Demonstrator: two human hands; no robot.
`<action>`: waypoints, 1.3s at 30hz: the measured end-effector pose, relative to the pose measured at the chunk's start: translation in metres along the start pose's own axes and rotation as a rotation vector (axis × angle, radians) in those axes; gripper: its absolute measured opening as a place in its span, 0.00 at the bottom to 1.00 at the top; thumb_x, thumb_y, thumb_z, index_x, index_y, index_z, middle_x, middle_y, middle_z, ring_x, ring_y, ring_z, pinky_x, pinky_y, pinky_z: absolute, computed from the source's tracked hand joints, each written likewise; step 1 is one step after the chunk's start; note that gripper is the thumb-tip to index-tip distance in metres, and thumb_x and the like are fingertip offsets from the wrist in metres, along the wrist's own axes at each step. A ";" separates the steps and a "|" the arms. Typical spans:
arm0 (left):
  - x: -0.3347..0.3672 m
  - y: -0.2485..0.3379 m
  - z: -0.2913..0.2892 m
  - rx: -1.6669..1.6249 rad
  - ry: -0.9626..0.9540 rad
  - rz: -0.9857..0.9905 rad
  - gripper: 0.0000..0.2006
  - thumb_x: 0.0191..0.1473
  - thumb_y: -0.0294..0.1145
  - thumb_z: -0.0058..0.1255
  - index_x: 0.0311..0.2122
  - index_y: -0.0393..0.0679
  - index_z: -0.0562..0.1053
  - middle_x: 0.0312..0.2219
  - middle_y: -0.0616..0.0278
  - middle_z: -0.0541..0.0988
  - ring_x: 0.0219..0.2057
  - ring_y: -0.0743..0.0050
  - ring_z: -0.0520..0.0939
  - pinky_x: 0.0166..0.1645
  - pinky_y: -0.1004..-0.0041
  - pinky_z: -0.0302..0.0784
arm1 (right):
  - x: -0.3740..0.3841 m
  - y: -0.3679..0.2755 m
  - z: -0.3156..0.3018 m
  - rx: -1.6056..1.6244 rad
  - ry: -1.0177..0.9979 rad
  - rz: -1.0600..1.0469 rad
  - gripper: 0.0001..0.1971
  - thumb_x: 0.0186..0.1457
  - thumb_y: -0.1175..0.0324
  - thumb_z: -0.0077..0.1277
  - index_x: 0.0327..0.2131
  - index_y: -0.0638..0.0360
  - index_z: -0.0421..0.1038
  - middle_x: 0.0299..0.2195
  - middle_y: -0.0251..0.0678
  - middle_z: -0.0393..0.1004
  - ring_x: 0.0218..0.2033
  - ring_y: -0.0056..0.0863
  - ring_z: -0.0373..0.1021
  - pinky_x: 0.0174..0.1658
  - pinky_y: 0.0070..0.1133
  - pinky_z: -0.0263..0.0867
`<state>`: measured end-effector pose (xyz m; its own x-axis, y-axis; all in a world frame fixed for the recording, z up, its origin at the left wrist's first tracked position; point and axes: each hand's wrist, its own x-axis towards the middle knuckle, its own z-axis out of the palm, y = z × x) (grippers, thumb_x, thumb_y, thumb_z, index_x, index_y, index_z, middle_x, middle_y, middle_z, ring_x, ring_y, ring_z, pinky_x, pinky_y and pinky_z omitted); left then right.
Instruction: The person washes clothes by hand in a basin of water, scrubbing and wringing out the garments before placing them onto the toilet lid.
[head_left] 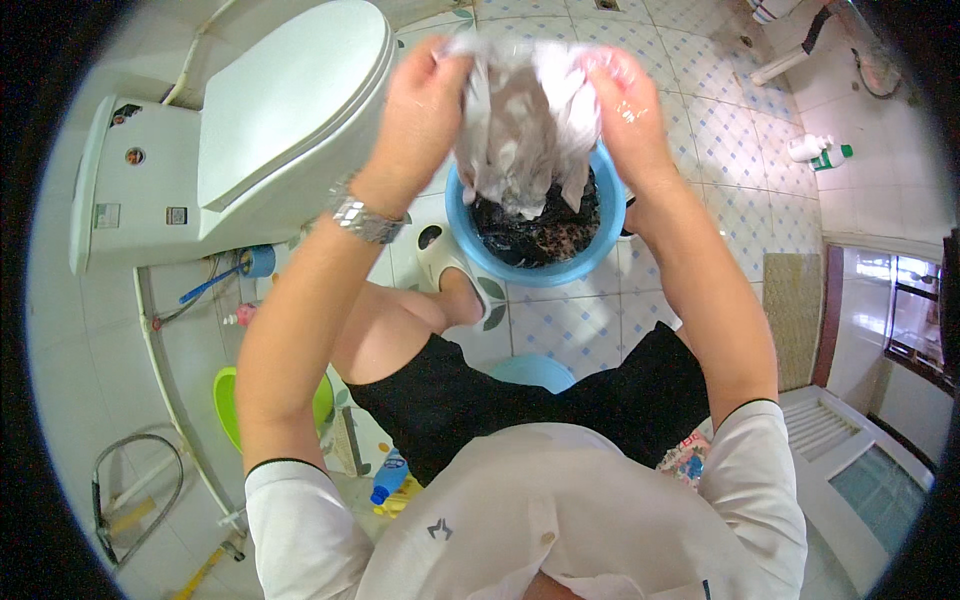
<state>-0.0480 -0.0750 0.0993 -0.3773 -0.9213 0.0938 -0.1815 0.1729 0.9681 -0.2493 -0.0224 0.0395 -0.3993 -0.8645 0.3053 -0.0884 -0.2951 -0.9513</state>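
Note:
My left hand (424,112) and my right hand (632,118) are raised, each closed on a side of a wet white-and-grey cloth (525,125). It hangs bunched between them, and its exact kind is hard to make out. Wet spots shine on the right hand. Directly beneath is a round light-blue basin (606,236) on the floor. Dark, wet fabric (530,240) fills its visible part, while the cloth hides its far side. A metal-band watch (365,217) circles my left wrist.
A white toilet (290,90) with its lid down stands left. By the left wall are a blue brush (255,262) and a lime-green basin (226,405). A blue-capped bottle (391,474) lies near my left leg. Bottles (828,157) sit by the right wall.

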 end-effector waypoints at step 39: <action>0.010 -0.232 0.064 -0.082 0.000 -0.427 0.17 0.59 0.38 0.45 0.42 0.34 0.76 0.27 0.58 0.80 0.30 0.72 0.79 0.38 0.69 0.75 | -0.067 0.191 -0.012 -0.146 0.055 0.625 0.15 0.63 0.62 0.43 0.36 0.67 0.71 0.24 0.39 0.75 0.20 0.24 0.70 0.22 0.23 0.65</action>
<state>-0.0679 -0.1017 -0.1394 -0.2843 -0.9042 -0.3188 -0.2487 -0.2516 0.9353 -0.2502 -0.0160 -0.1637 -0.4614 -0.8323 -0.3072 0.0544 0.3190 -0.9462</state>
